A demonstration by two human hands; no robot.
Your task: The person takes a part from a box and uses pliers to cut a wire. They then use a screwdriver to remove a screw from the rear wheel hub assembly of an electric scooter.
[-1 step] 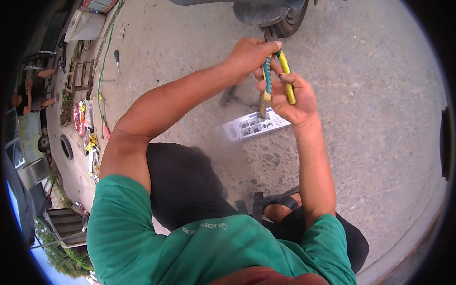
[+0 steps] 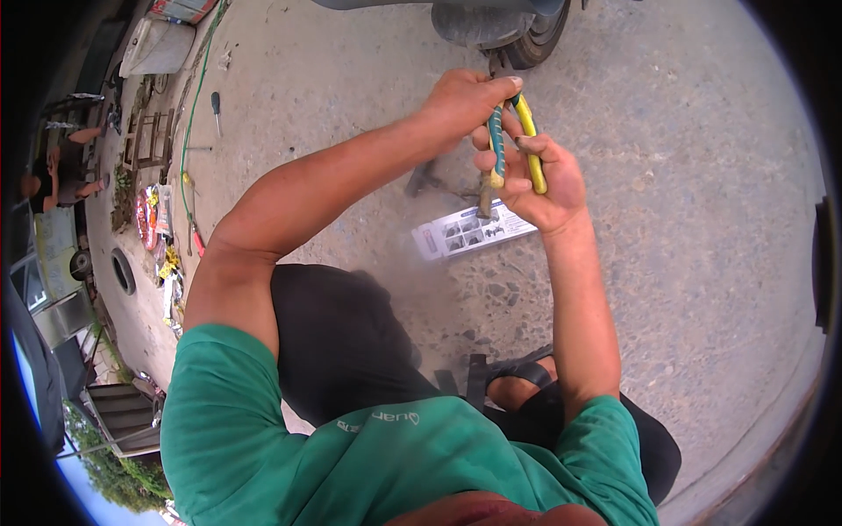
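Head view looks down on a person in a green shirt (image 2: pixel 377 465), both arms stretched forward over rough concrete ground (image 2: pixel 684 237). Between the hands, raised above the ground, is a pair of pliers (image 2: pixel 531 145), its handles spread apart and pointing back toward the person; one handle is yellow, the other teal with pale stripes. The left hand (image 2: pixel 469 98) is closed about the pliers' upper end, thumb across the top, and hides most of the jaws, so whether they grip anything cannot be told. The right hand (image 2: pixel 553 184) is wrapped around the handles, its thumb by the yellow one and some fingertips showing past the teal one. Beneath the pliers, a printed white box (image 2: pixel 474 230) lies on the ground, with a dark object (image 2: pixel 419 181) near it, too partly hidden to identify. A vehicle's wheel (image 2: pixel 537 39) stands just beyond the left hand. Off to the left lie a screwdriver (image 2: pixel 216 103) and a long green cord (image 2: pixel 182 162); farther out rests a loose tyre (image 2: pixel 123 271).
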